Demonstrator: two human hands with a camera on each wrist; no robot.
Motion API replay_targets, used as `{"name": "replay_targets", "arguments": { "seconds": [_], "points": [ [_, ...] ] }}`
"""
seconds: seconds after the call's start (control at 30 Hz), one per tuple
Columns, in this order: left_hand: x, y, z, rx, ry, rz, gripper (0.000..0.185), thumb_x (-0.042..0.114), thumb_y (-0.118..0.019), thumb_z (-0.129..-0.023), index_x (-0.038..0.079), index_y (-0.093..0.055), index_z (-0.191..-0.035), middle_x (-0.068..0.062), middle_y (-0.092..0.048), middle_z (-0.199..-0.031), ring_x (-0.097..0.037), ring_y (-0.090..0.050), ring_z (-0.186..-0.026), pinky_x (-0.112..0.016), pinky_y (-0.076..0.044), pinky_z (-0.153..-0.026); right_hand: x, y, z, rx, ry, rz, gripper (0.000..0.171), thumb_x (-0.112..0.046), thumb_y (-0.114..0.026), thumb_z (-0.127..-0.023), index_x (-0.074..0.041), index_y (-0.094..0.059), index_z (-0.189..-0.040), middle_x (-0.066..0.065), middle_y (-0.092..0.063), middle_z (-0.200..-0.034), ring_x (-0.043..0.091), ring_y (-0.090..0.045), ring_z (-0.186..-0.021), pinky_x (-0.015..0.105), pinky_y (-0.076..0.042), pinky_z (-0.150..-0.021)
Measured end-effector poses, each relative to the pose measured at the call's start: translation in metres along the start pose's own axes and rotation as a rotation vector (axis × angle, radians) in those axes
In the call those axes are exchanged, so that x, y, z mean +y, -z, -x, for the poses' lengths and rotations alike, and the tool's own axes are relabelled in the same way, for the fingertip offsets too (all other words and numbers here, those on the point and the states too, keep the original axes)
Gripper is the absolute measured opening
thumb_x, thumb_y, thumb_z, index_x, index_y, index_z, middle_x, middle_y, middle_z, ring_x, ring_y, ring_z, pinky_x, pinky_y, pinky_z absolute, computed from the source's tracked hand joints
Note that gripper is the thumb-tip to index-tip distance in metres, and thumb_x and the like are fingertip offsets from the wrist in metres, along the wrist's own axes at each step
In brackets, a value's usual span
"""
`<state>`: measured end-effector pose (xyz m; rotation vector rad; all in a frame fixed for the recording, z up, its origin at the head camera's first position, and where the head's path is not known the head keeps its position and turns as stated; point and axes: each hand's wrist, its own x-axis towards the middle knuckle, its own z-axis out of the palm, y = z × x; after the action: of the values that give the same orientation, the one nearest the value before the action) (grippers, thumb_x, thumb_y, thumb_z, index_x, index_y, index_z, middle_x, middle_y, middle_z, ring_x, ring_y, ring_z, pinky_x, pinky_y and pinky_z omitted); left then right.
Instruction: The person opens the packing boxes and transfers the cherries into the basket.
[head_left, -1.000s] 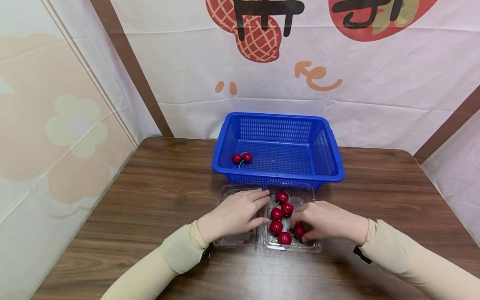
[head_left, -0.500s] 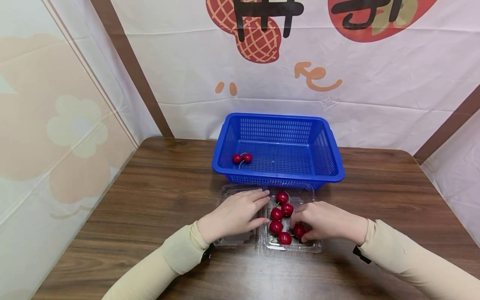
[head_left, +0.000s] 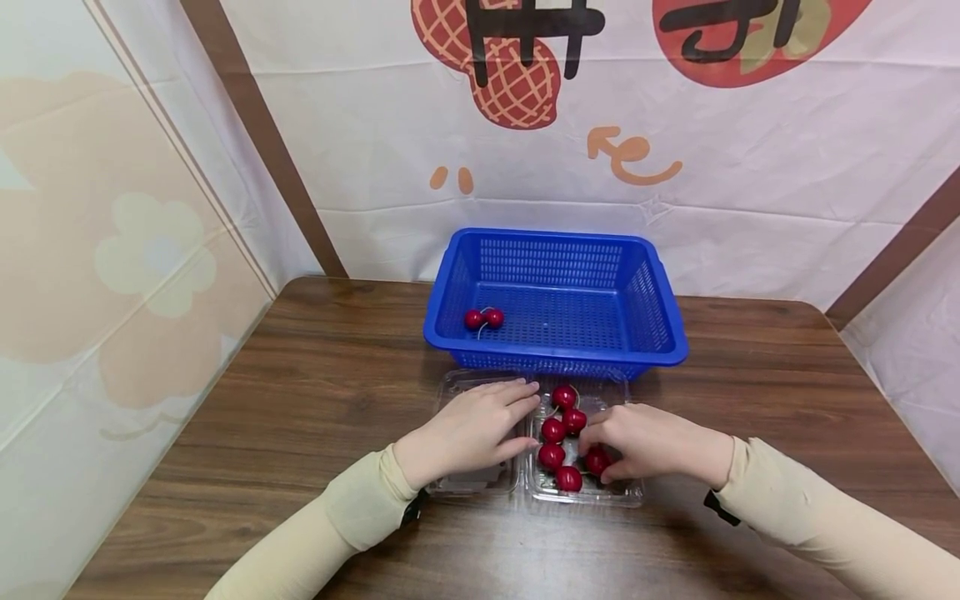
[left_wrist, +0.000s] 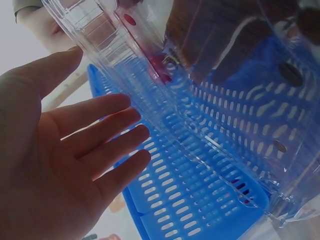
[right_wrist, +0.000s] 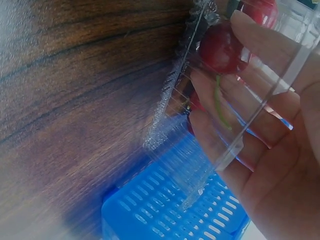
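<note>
A clear plastic clamshell box (head_left: 551, 497) lies opened out on the table, its lid half (head_left: 468, 483) on the left. My left hand (head_left: 472, 429) is over that lid half, fingers straight and spread, fingertips near the middle hinge. My right hand (head_left: 651, 442) reaches into the right half, thumb and fingers around a dark red cherry (head_left: 597, 461). In the right wrist view this cherry (right_wrist: 220, 49) shows a green stem (right_wrist: 219, 102) through the clear wall. Several other cherries (head_left: 552, 430) sit left of it in the same half.
A blue perforated basket (head_left: 555, 357) stands right behind the box, with two cherries (head_left: 493, 318) in its left front corner. Brown wood tabletop (head_left: 322, 383) extends to both sides. A printed white cloth (head_left: 375, 167) hangs behind the table.
</note>
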<state>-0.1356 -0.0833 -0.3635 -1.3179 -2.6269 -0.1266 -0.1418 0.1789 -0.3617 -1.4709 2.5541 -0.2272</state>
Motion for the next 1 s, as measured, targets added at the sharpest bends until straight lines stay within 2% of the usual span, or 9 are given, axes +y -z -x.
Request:
{"name": "replay_targets", "arguments": {
  "seconds": [0.6, 1.0],
  "points": [
    [0.001, 0.000, 0.000, -0.006, 0.012, 0.006, 0.055, 0.048, -0.056, -0.091, 0.005, -0.060, -0.126, -0.011, -0.055, -0.136, -0.024, -0.051, -0.127, -0.035, -0.042, -0.107, -0.004, 0.010, -0.003, 0.046, 0.041, -0.033, 0.023, -0.018, -0.080, -0.074, -0.015, -0.068, -0.093, -0.006, -0.064, -0.086, 0.002, -0.057, -0.071, 0.016, -0.050, -0.063],
    [0.001, 0.001, -0.001, -0.019, 0.010, 0.009, 0.056, 0.047, -0.056, -0.092, 0.005, -0.059, -0.127, -0.011, -0.055, -0.137, -0.025, -0.050, -0.128, -0.035, -0.040, -0.108, -0.005, 0.026, -0.007, 0.108, 0.082, 0.005, 0.024, -0.016, -0.079, -0.073, -0.011, -0.067, -0.093, -0.005, -0.064, -0.084, 0.002, -0.056, -0.070, 0.016, -0.050, -0.063]
  ]
}}
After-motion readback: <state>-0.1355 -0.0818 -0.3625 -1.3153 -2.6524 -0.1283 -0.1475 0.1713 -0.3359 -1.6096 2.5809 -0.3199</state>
